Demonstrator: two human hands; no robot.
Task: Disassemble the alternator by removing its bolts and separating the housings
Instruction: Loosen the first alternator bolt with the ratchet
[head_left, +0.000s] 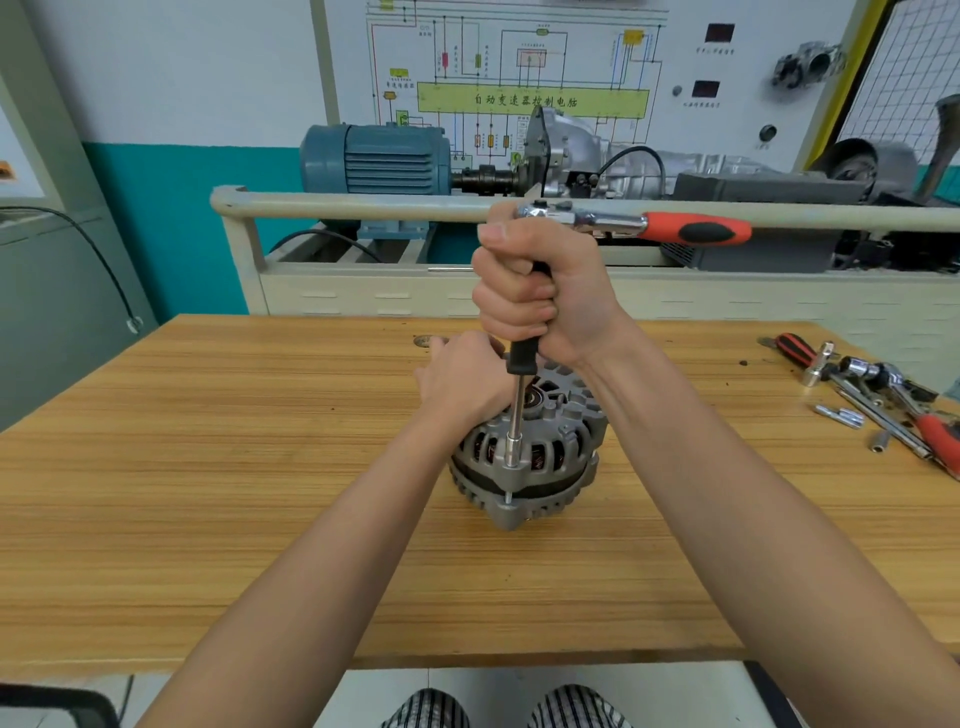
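Right hand (535, 291) raised above the alternator (524, 452), fist closed tight round the black grip of an upright extension bar (521, 384); thumb on top, forearm running down to the lower right. A ratchet (639, 224) sits on the bar's top end, its red-and-black handle pointing right, level. The bar drops to a socket (511, 457) seated on a bolt at the alternator's near edge.

Left hand (465, 382) lies on the far left of the alternator's top, fingers curled over the housing and gripping it; forearm comes in from the lower left.

Alternator stands on the table (208, 467), about mid-width and toward the far half, housings together as far as I can see.

No containers in view. Loose tools (883, 400) lie in a cluster at the table's right edge: sockets, bars, a second red-handled ratchet, well apart from the alternator.

Bare wood all round the alternator, left and near side. Beyond the far edge stands a railed bench (363, 208) carrying a blue motor (374, 158).
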